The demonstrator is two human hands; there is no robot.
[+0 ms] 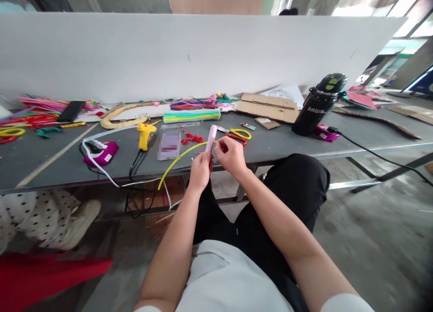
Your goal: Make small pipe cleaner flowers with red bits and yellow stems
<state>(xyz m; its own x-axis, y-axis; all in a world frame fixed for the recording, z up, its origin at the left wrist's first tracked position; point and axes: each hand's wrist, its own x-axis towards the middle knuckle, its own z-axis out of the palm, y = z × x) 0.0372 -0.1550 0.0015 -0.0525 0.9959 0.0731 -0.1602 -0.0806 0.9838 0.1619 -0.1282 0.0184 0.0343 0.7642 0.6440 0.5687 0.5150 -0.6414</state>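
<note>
My left hand (200, 168) is closed around a pink rod-like piece (211, 139) with a rounded top, held upright above the table's front edge. Beside it my right hand (231, 155) pinches the end of a yellow-green pipe cleaner (178, 159) against the pink piece. From there the pipe cleaner passes behind the pink piece and curves down to the left, its far end hanging free. Small red pieces (192, 137) lie scattered just behind my hands. Scissors (241, 135) with yellow and red handles rest beyond my right hand.
A yellow glue gun (145, 136) stands left on the grey table (270, 145), its cord hanging over the edge. Purple power sockets (103, 153) trail cables. A black bottle (316, 106), cardboard (267, 106) and pipe cleaner bundles (191, 116) line the back. Another person's shoe (81, 224) shows lower left.
</note>
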